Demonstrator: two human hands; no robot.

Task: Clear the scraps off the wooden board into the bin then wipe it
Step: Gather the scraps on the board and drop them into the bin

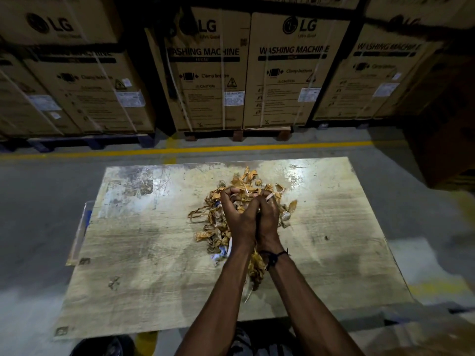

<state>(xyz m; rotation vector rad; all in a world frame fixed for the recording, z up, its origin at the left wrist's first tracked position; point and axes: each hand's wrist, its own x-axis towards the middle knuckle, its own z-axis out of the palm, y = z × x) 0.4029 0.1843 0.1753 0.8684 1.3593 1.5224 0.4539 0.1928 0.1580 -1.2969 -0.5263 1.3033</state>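
Both hands, left hand and right hand, cupped together, clamped on a heap of scraps mid-board, likely to carry more per trip.

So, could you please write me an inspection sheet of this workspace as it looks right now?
Surface: pale, scuffed rectangular wooden board, glossy patches at its far side.
Job's things: heap of crumpled orange-brown paper and tape scraps mid-board; no bin or wiping cloth in view.
Clutter: small stuck-on scrap near the board's left front.
Hands: left hand and right hand pressed together, fingers curled round a bunch of scraps; black cord band on the right wrist.
Cables: nothing seen.
Surroundings: strapped brown cardboard washing-machine cartons on pallets, yellow floor line, grey concrete floor.
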